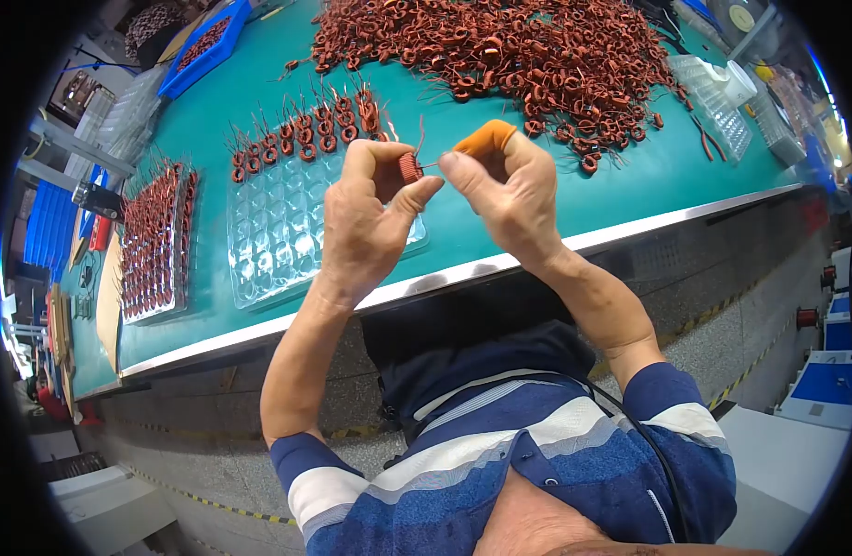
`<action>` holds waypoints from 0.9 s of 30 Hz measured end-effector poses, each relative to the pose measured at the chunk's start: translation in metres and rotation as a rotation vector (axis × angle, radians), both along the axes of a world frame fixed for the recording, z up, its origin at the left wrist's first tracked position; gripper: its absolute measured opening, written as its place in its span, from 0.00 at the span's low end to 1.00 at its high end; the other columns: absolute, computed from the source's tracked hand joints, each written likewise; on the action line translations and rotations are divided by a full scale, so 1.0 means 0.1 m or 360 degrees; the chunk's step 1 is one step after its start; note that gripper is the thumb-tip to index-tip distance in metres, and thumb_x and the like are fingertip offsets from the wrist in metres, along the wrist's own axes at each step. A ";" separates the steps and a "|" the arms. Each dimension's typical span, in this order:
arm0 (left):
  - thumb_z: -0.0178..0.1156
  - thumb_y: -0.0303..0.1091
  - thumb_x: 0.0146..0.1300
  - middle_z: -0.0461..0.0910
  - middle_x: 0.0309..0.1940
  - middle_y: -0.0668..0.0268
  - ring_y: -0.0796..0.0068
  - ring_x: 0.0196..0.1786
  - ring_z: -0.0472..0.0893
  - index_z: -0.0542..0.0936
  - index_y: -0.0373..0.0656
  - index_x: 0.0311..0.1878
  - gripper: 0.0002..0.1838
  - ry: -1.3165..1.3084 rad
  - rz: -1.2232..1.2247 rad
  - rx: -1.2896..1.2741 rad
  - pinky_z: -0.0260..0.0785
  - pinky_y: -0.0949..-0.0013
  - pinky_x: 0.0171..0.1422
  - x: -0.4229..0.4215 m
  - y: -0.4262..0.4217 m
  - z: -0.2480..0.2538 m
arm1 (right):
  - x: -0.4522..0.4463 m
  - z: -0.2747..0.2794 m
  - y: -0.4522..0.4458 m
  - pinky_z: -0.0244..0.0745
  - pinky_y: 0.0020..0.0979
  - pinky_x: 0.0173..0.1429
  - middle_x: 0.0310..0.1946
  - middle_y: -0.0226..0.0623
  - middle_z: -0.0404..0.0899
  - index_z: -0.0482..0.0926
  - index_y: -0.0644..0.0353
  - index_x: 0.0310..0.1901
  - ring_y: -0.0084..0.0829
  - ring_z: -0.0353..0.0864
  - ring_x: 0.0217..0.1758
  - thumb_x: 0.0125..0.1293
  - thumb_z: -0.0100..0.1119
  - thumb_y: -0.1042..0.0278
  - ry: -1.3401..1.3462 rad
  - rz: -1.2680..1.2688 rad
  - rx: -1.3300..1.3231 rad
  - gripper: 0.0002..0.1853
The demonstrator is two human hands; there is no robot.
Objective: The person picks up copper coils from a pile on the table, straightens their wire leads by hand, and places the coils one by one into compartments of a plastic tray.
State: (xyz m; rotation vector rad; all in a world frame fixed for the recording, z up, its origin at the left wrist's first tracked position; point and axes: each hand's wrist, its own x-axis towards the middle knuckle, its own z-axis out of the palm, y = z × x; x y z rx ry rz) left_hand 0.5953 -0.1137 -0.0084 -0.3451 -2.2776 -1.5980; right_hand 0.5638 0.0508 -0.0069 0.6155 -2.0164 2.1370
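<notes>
Between the thumb and fingers of my left hand point(366, 218) is a toroidal coil point(409, 168) wound with copper-red wire. One wire end sticks up from it. My right hand point(514, 190), with an orange finger cover point(484, 137) on the index finger, pinches another wire lead point(431, 166) of the same coil. Both hands are close together above the front of the table. Left of them lies a clear plastic tray point(259, 273) with round pockets; coils point(306, 136) with upright leads fill its far rows.
A large heap of coils point(500, 56) covers the back of the green table point(630, 199). A filled tray of coils point(157, 241) stands at the left. Pliers point(708, 139) and clear trays point(718, 102) lie at the right. A blue bin point(203, 46) sits at the back left.
</notes>
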 end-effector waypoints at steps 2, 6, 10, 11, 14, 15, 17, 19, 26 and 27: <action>0.66 0.32 0.65 0.78 0.31 0.67 0.79 0.31 0.80 0.70 0.35 0.49 0.17 -0.0053 -0.0262 0.0469 0.74 0.73 0.35 0.03 0.04 -0.02 | -0.07 -0.02 0.04 0.65 0.19 0.27 0.21 0.27 0.78 0.78 0.66 0.34 0.12 0.71 0.24 0.64 0.65 0.68 -0.0213 0.0158 -0.0125 0.10; 0.62 0.28 0.67 0.78 0.31 0.65 0.78 0.31 0.80 0.69 0.34 0.51 0.15 -0.0049 -0.0307 0.0429 0.74 0.72 0.36 0.05 0.10 -0.08 | -0.10 -0.09 0.12 0.64 0.19 0.26 0.20 0.26 0.76 0.78 0.64 0.34 0.13 0.70 0.23 0.64 0.66 0.67 -0.0235 0.0234 -0.0140 0.10; 0.54 0.26 0.71 0.78 0.31 0.63 0.76 0.31 0.79 0.67 0.34 0.54 0.12 -0.0090 -0.0168 0.0046 0.74 0.71 0.37 0.05 0.07 -0.06 | -0.04 -0.20 0.06 0.61 0.18 0.24 0.19 0.25 0.75 0.78 0.64 0.34 0.13 0.68 0.20 0.64 0.67 0.66 -0.0019 0.0047 -0.0097 0.10; 0.54 0.26 0.71 0.78 0.31 0.63 0.75 0.31 0.79 0.67 0.34 0.54 0.12 -0.0090 -0.0281 0.0230 0.74 0.71 0.37 0.06 0.06 -0.09 | -0.03 -0.21 0.06 0.61 0.18 0.23 0.19 0.25 0.74 0.78 0.64 0.34 0.13 0.67 0.20 0.64 0.67 0.66 0.0011 0.0030 -0.0152 0.10; 0.51 0.28 0.74 0.76 0.33 0.61 0.75 0.31 0.77 0.65 0.35 0.56 0.12 -0.0080 -0.0532 0.0616 0.73 0.71 0.37 0.10 0.09 -0.09 | -0.03 -0.13 0.12 0.64 0.18 0.26 0.20 0.26 0.76 0.78 0.64 0.33 0.13 0.69 0.21 0.65 0.67 0.65 -0.0250 0.0279 -0.0325 0.11; 0.51 0.29 0.74 0.76 0.33 0.61 0.75 0.31 0.77 0.65 0.35 0.56 0.13 -0.0077 -0.0574 0.0701 0.73 0.71 0.38 0.09 0.09 -0.09 | -0.05 -0.11 0.10 0.65 0.19 0.26 0.20 0.26 0.76 0.78 0.64 0.34 0.14 0.69 0.21 0.65 0.67 0.64 -0.0263 0.0303 -0.0353 0.12; 0.50 0.31 0.75 0.76 0.34 0.59 0.75 0.31 0.76 0.63 0.34 0.58 0.15 -0.0097 -0.0631 0.0834 0.72 0.72 0.37 0.08 0.09 -0.11 | -0.08 -0.12 0.09 0.65 0.19 0.26 0.22 0.26 0.77 0.79 0.65 0.36 0.14 0.70 0.23 0.64 0.68 0.62 -0.0247 0.0324 -0.0288 0.13; 0.49 0.32 0.75 0.76 0.33 0.59 0.75 0.31 0.76 0.62 0.34 0.60 0.16 -0.0153 -0.0521 0.0853 0.71 0.72 0.37 0.08 0.10 -0.12 | -0.13 -0.11 0.08 0.66 0.19 0.30 0.25 0.27 0.77 0.79 0.65 0.41 0.14 0.71 0.25 0.65 0.68 0.61 -0.0255 0.0354 -0.0255 0.15; 0.49 0.36 0.76 0.74 0.28 0.66 0.79 0.29 0.74 0.69 0.33 0.56 0.16 -0.0370 -0.0460 0.0863 0.69 0.74 0.36 0.01 0.11 -0.17 | -0.19 -0.28 0.00 0.75 0.22 0.42 0.35 0.31 0.81 0.79 0.65 0.49 0.21 0.80 0.38 0.62 0.71 0.58 -0.0208 0.0360 -0.0319 0.21; 0.49 0.36 0.76 0.74 0.27 0.67 0.80 0.28 0.73 0.70 0.33 0.55 0.15 -0.0349 -0.0436 0.0862 0.68 0.75 0.35 0.01 0.11 -0.18 | -0.18 -0.29 0.00 0.76 0.23 0.43 0.35 0.32 0.82 0.79 0.65 0.49 0.22 0.81 0.39 0.62 0.71 0.58 -0.0169 0.0311 -0.0300 0.21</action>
